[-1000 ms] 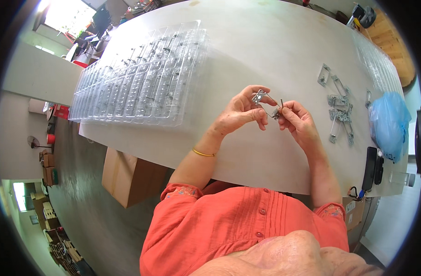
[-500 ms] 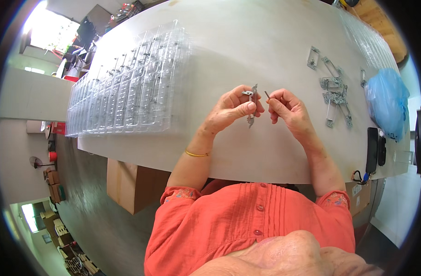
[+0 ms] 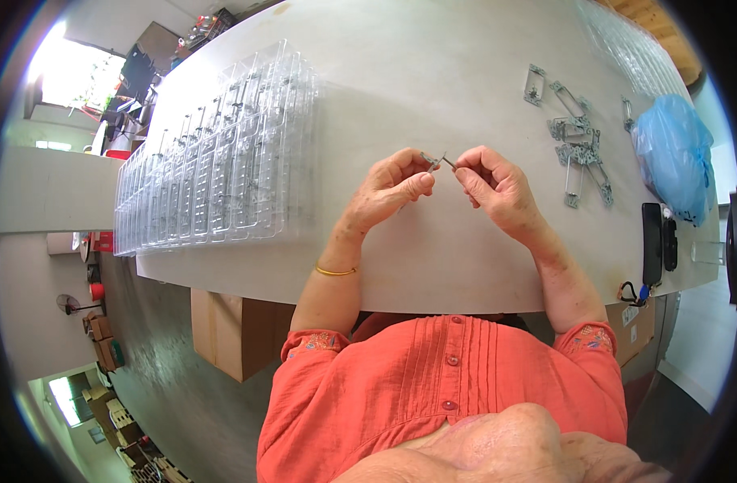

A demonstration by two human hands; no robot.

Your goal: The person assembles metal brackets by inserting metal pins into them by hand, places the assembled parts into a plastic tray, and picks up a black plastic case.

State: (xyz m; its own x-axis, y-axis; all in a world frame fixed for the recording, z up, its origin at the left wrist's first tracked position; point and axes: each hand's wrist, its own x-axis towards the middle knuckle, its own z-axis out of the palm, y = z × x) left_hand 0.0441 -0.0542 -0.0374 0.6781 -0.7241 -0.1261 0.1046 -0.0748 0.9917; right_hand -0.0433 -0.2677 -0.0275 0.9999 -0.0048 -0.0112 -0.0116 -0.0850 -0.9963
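My left hand (image 3: 390, 190) is closed on a small grey metal bracket (image 3: 432, 164), pinched between thumb and fingers, with much of it hidden behind them. In my right hand (image 3: 497, 190) a thin dark metal pin (image 3: 449, 163) is gripped between thumb and forefinger. Its tip points left and meets the bracket's end, or comes very close; I cannot tell if it is inside. Both hands hover over the pale table (image 3: 433, 266). To their right lies a loose group of similar metal brackets (image 3: 579, 153), some with long thin rods.
Clear plastic trays (image 3: 264, 213) holding metal parts are stacked at the left. At the right sit a blue plastic bag (image 3: 673, 153), a black phone-like object (image 3: 652, 241) and keys (image 3: 632, 296) by the edge. Clear ridged plastic (image 3: 638, 56) lies far right. A cardboard box (image 3: 223, 330) stands below the table.
My hands have come together, so the pin's tip now reaches the bracket. The bracket has turned from upright to more edge-on. The view has shifted slightly.
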